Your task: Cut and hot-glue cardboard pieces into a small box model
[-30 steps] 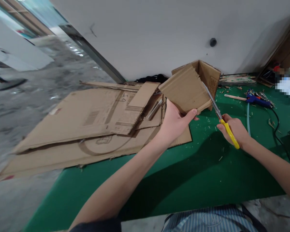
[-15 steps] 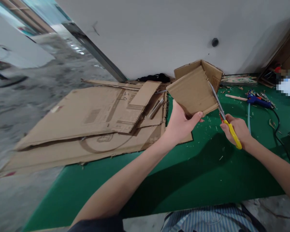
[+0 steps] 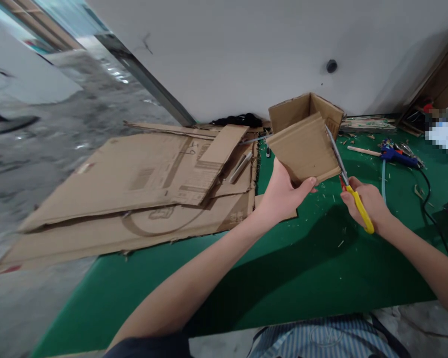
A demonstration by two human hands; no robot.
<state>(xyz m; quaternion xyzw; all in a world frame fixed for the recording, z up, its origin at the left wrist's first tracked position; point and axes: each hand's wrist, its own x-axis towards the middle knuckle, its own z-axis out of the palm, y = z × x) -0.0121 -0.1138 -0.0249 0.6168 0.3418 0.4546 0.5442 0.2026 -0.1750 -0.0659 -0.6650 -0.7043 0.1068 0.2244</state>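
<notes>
Cardboard piece (image 3: 304, 151) held beside scissors (image 3: 359, 206)

The cardboard piece sat tilted above the green table (image 3: 313, 278), between the two hands. The left hand (image 3: 283, 194) pinched its lower edge, thumb on the front; the right hand (image 3: 369, 201) was closed round the scissors' yellow handles, the blades running along the piece's right edge. Whether they touched it could not be told.

Compared with half a second earlier, the piece was lower and further right, baring more of the open box (image 3: 289, 113) behind and a small dark object (image 3: 268, 151) to its left. The piece still blocked the box's lower front.

Flattened cardboard (image 3: 134, 184) lay to the left, a blue glue gun (image 3: 399, 156) to the right.
</notes>
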